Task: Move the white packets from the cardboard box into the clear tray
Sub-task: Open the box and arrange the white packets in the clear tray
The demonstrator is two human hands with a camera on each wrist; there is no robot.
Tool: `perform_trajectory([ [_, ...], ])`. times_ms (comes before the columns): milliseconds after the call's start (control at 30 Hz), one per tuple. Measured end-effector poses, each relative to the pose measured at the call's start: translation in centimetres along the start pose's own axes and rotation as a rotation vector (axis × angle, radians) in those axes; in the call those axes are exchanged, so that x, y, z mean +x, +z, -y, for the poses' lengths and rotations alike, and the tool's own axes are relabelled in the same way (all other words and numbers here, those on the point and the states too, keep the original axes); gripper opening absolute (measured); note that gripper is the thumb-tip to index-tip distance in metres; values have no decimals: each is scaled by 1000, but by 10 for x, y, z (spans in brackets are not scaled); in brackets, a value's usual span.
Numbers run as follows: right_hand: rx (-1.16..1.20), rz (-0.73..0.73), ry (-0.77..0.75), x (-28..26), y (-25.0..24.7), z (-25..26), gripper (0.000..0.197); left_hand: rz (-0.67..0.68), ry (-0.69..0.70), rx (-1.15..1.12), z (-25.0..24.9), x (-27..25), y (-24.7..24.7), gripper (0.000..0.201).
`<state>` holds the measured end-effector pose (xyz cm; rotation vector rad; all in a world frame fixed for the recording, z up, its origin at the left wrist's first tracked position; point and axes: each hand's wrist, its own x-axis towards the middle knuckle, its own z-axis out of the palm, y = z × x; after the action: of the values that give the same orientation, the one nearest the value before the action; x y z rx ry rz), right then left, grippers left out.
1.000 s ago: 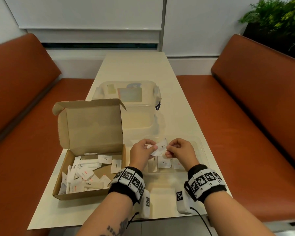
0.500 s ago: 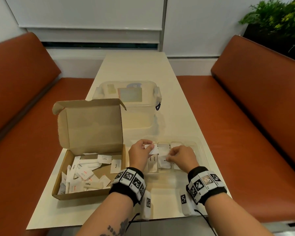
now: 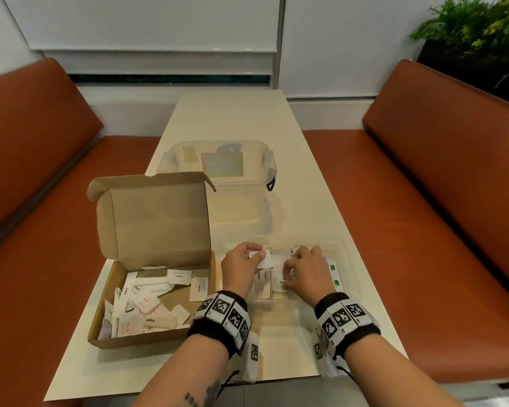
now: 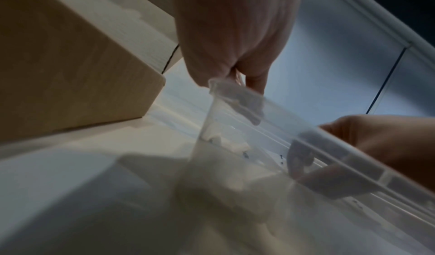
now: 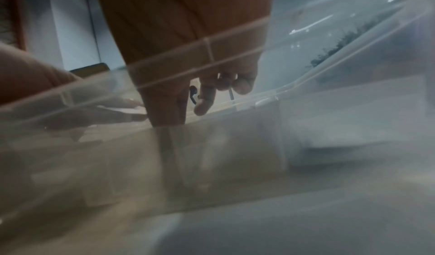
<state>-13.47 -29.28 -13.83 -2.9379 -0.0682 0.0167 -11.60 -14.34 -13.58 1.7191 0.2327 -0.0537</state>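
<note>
The open cardboard box [image 3: 159, 218] lies at the left with several white packets [image 3: 147, 304] in it. To its right stands the clear tray [image 3: 347, 259], divided into compartments that hold a few packets. My left hand [image 3: 254, 255] pinches a white packet [image 3: 264, 259] just above the tray's left compartment. My right hand [image 3: 288, 277] reaches down into the middle compartment, its curled fingers and thumb on a packet [image 3: 280, 282] printed with black letters. In the left wrist view the tray's corner [image 4: 235, 95] hides my fingertips. In the right wrist view my thumb [image 5: 164, 108] dips below the tray rim [image 5: 207, 54].
A clear lidded container [image 3: 221, 177] stands on the table behind the tray and the box. Orange benches [image 3: 423, 230] run along both sides of the table. A plant [image 3: 482, 30] is at the top right. The table's near edge is just below my wrists.
Both hands came down from above the tray. The right hand carried one packet into the middle compartment, and the left hand stayed by the left compartment with its packet.
</note>
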Motion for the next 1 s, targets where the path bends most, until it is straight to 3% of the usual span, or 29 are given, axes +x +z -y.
perform_trajectory([
  [267, 34, 15, 11, 3, 1, 1, 15, 8, 17, 4, 1, 0, 0, 5],
  [333, 218, -47, 41, 3, -2, 1, 15, 28, 23, -12, 0, 1, 2, 6],
  [467, 809, -96, 149, 2, -16, 4, 17, 122, 43, -59, -5, 2, 8, 9],
  [567, 996, -78, 195, 1, -24, 1, 4, 165, 44, -79, -10, 0, 16, 13],
  [700, 1036, -145, 227, 2, -33, -12, 4, 227, 0, -106, -13, -3, 24, 13],
  [867, 877, -94, 136, 3, -45, -31, 8, 239, 78, 31, -16, -3, 30, 18],
  [1000, 855, -111, 122, 4, -49, -37, 6, 231, 101, 42, -23, -5, 38, 11],
])
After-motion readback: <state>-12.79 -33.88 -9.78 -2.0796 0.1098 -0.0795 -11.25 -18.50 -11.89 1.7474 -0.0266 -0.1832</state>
